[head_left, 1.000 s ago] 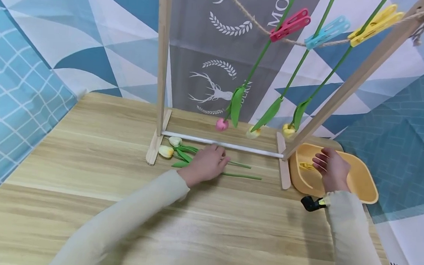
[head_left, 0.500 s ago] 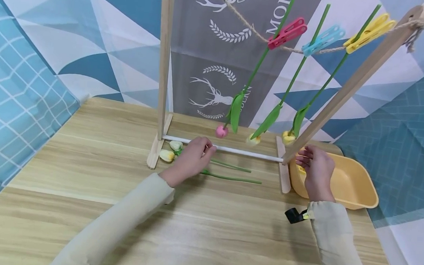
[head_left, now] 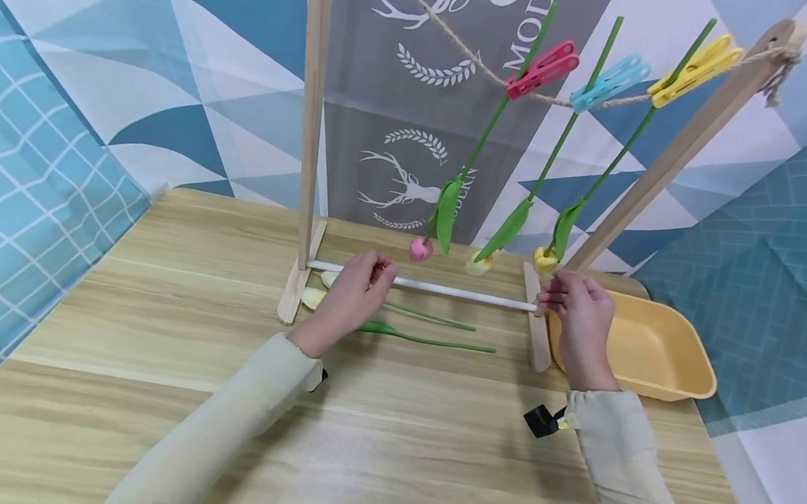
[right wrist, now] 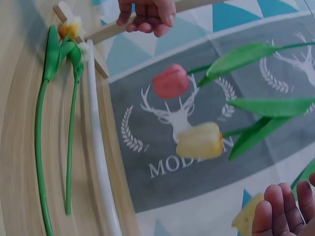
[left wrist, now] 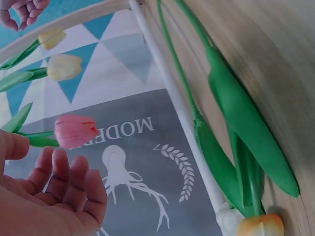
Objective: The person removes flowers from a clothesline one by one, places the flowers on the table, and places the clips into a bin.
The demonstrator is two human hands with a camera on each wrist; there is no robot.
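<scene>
My left hand [head_left: 354, 295] hovers over two tulips lying on the table, its fingers loosely curled and nothing between them in the left wrist view. One lying tulip [left wrist: 261, 226] has an orange-tinged bloom; the paler tulip [left wrist: 229, 219] lies beside the white rod [head_left: 457, 292]. My right hand [head_left: 584, 323] is raised by the right post, near the tub's left end, with relaxed fingers and no object showing in them. Just above it hangs a yellow tulip [head_left: 545, 259], head down. Left of that hang a pale yellow tulip [head_left: 478, 263] and a pink tulip [head_left: 421, 248].
A red clothespin [head_left: 543, 69], a blue clothespin [head_left: 610, 83] and a yellow clothespin [head_left: 697, 69] hold the stems on a sagging rope [head_left: 453, 38]. Wooden posts [head_left: 311, 121] carry the rope. A yellow-orange tub [head_left: 691, 358] stands at the right.
My left hand has moved left and lifted off the lying tulips. The right hand has come out of the tub, moving left toward the right post.
</scene>
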